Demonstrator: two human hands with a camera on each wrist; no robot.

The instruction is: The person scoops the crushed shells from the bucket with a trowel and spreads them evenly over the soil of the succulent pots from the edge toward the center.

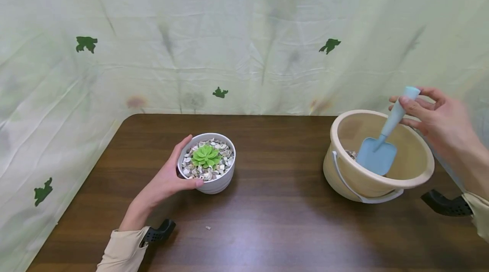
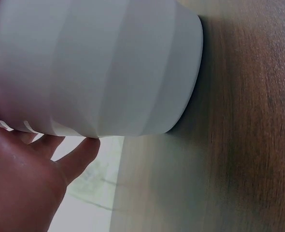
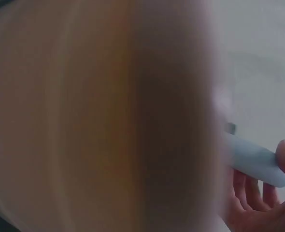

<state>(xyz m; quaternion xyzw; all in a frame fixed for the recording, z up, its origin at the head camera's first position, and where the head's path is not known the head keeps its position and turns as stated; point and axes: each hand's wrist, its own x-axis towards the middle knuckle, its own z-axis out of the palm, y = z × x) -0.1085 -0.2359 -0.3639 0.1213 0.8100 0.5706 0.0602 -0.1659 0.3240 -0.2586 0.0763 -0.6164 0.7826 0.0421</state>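
Observation:
My left hand (image 1: 173, 170) grips the side of a white ribbed pot (image 1: 219, 186), thumb at the near rim and fingers around the left side. In the pot a green succulent (image 1: 206, 156) sits among small shell pieces (image 1: 225, 161). The left wrist view shows the pot's wall (image 2: 99, 67) close up, its base at the table. On the right, my right hand (image 1: 439, 115) pinches the handle of a light blue toy shovel (image 1: 393, 121) between thumb and fingers. The shovel's blade points down inside a cream bucket (image 1: 332, 174). In the right wrist view the bucket blocks the blade; the handle (image 3: 256, 162) shows.
The bucket's pale carrying handle (image 1: 349, 187) hangs on its near side, and shell pieces (image 1: 351, 153) lie inside. A small fragment (image 1: 208, 228) rests on the brown wooden table (image 1: 267, 217). Behind hangs a pale curtain (image 1: 244, 43) with green leaf prints.

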